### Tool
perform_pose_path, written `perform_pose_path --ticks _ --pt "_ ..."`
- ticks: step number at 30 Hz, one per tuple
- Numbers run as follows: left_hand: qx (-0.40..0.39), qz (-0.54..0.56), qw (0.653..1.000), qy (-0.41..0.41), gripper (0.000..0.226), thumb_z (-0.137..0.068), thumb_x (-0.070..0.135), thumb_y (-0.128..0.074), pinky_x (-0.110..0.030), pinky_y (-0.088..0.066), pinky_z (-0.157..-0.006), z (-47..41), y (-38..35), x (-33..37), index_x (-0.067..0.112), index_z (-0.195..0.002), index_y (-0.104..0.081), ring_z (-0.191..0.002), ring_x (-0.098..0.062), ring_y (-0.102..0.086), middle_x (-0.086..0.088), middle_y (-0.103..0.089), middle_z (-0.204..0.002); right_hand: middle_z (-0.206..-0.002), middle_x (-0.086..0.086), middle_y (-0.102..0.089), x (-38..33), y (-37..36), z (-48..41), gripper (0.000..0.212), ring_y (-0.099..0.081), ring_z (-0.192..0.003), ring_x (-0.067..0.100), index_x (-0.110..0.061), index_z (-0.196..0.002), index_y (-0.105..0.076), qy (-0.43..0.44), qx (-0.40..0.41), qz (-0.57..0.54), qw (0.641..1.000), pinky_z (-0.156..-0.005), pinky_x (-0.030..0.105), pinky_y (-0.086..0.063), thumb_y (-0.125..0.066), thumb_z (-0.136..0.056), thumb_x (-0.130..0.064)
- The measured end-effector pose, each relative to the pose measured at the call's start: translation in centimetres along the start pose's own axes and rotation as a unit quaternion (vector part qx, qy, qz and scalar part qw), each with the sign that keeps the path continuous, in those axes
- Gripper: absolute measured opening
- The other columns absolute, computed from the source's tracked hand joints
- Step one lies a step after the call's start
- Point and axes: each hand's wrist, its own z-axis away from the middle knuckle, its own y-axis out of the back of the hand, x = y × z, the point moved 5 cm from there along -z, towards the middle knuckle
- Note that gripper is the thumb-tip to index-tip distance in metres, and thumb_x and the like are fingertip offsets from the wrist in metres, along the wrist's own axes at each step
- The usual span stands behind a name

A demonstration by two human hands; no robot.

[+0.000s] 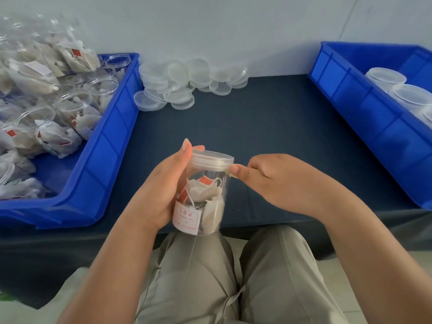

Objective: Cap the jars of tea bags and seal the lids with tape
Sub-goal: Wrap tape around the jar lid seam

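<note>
A clear plastic jar [203,197] of tea bags, with a white label low on its side, is held over the table's front edge. My left hand [163,183] grips its left side, fingers up to the lid [211,159], which sits on the jar. My right hand [275,178] is at the lid's right rim, its thumb and fingers pinching a small piece of clear tape [230,171] against the rim. The tape is hard to make out.
A blue bin [109,146] at left holds several open jars of tea bags. Loose clear lids [187,83] lie piled at the table's back. Another blue bin [364,118] at right holds capped jars [385,77]. My knees are below the dark table [268,127].
</note>
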Motion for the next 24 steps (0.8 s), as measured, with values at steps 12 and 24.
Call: perform_pose_path --ticks 12,24 --pt "0.178 -0.292 0.928 -0.148 0.096 -0.065 0.089 -0.062 -0.005 -0.049 -0.075 1.3 -1.7 1.4 0.043 -0.148 -0.047 -0.106 0.021 -0.057 0.037 -0.059 -0.117 -0.069 -0.002 -0.055 -1.0 -1.2 0.4 0.079 -0.051 -0.062 0.019 -0.014 -0.077 -0.049 -0.017 0.053 0.010 0.998 -0.054 0.034 -0.038 -0.024 -0.094 -0.087" --pt "0.015 0.023 0.999 -0.027 0.098 -0.049 0.079 -0.092 -0.034 -0.062 -0.069 1.6 -0.6 0.7 0.020 -0.124 -0.073 -0.087 -0.020 -0.075 -0.008 -0.076 -0.110 -0.078 -0.011 -0.065 -0.3 0.0 0.8 0.076 -0.061 -0.073 0.006 -0.035 -0.089 -0.059 0.021 0.019 -0.039 0.999 -0.064 0.029 -0.043 -0.020 -0.077 -0.098"
